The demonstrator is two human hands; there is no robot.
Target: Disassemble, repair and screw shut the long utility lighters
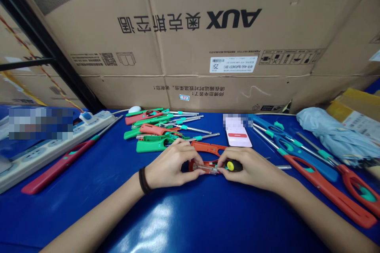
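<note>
Left hand (173,164) pinches the clear part (208,169) near its left end; right hand (246,164) pinches about its right end, screwdriver (230,165) tucked in too. Part is at the red shell (211,163), mid-table; can't tell if seated. Risks: uneven squeeze could crack or pop it; tucked driver could snag small bits. Glossy blue table (190,217), glare up front. Lighters (151,146) piled left, phone (240,141) ahead, carton (178,55) behind.
</note>
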